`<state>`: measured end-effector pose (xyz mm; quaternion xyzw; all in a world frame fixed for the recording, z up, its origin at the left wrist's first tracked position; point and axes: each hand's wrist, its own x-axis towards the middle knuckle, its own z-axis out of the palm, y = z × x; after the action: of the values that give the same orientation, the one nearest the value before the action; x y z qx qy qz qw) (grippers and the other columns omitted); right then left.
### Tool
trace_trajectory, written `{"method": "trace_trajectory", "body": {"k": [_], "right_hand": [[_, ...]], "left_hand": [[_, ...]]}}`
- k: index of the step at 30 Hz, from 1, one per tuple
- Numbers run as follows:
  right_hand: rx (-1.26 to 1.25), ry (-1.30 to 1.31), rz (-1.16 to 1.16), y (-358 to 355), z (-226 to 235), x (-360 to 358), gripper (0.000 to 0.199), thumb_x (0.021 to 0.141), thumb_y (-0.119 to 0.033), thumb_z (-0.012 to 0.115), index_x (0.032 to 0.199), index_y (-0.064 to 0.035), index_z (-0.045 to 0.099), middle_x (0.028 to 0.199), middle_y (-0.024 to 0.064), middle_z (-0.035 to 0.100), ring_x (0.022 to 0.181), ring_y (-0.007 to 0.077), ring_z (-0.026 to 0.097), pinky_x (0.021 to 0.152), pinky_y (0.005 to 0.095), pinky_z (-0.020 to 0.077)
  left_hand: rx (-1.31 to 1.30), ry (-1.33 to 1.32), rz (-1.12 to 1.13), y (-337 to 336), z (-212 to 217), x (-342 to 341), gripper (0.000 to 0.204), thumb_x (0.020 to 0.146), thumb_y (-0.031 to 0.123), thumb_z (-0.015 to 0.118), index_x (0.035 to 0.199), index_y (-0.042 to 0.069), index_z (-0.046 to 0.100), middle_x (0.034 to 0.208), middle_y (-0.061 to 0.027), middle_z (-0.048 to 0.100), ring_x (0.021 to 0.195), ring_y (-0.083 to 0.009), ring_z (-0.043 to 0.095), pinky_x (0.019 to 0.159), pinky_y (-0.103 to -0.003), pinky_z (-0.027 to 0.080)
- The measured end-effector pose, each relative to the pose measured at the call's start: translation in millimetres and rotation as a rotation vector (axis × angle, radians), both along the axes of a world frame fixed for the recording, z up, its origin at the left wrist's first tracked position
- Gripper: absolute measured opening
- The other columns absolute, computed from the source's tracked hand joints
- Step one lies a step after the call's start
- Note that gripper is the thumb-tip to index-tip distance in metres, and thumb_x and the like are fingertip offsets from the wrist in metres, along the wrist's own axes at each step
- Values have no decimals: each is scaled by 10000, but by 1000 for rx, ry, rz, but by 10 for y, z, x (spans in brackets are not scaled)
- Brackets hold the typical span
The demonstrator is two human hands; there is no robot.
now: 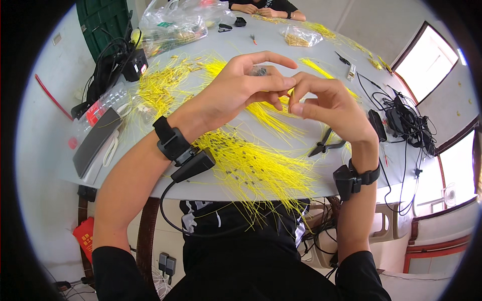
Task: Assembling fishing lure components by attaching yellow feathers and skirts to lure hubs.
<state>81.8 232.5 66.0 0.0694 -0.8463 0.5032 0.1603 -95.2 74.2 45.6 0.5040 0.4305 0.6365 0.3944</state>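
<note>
At the far left, a clear plastic bottle (pixel 103 108) lies behind a dark, flat-topped box (pixel 96 143), both near the table's edge. Just beyond them sits a black socket block (pixel 134 65) with leads. To the right of these, a tangled heap of yellow strings (pixel 159 93) with brownish ends lies left of the left hand (pixel 256 83), beyond its forearm. Plastic bags (pixel 173 32) stand at the back.

The left hand is raised over the table, one finger stretched out to the right and the others bent. A small greyish thing (pixel 258 71) shows among its fingers; whether it is gripped, I cannot tell. Nearer the person, below this hand, a wide spread of yellow strings with dark beads (pixel 256 163) reaches the table's near edge. Another bunch of yellow strings (pixel 275 119) lies directly beneath the fingers.

The fingertips of both hands meet in the middle. The right hand (pixel 316 98) is curled, thumb and forefinger close together by a tiny yellowish bit (pixel 291 92), too small to name; I cannot tell which hand pinches it. Below the right hand are dark-handled pliers (pixel 326 145), right of the beaded strings. Farther right lies a tangle of black cables (pixel 406 123).
</note>
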Motion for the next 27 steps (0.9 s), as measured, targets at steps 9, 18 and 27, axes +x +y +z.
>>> {"method": "trace_trajectory", "body": {"k": [9, 18, 27], "right_hand": [[-6, -109, -16, -36, 84, 52, 106, 961, -84, 764, 946, 11, 719, 820, -20, 645, 764, 47, 569, 730, 240, 484], [71, -97, -32, -65, 88, 49, 114, 954, -79, 772, 914, 17, 725, 786, -37, 608, 721, 33, 511, 695, 227, 443], [80, -86, -12, -33, 75, 60, 100, 948, -62, 771, 920, 26, 732, 789, -24, 623, 731, 36, 527, 696, 229, 461]], "left_hand": [[154, -67, -47, 16, -36, 28, 489, 970, 102, 706, 1426, -15, 574, 1161, -90, 700, 1009, -148, 685, 987, -302, 542], [161, -119, -33, 49, -94, -115, 375, 993, 113, 627, 1337, -36, 649, 1197, -138, 710, 1020, -180, 703, 1005, -326, 556], [149, -141, -38, 92, -152, -142, 225, 992, 96, 610, 1144, -44, 699, 1107, -149, 730, 959, -183, 700, 955, -323, 568]]}}
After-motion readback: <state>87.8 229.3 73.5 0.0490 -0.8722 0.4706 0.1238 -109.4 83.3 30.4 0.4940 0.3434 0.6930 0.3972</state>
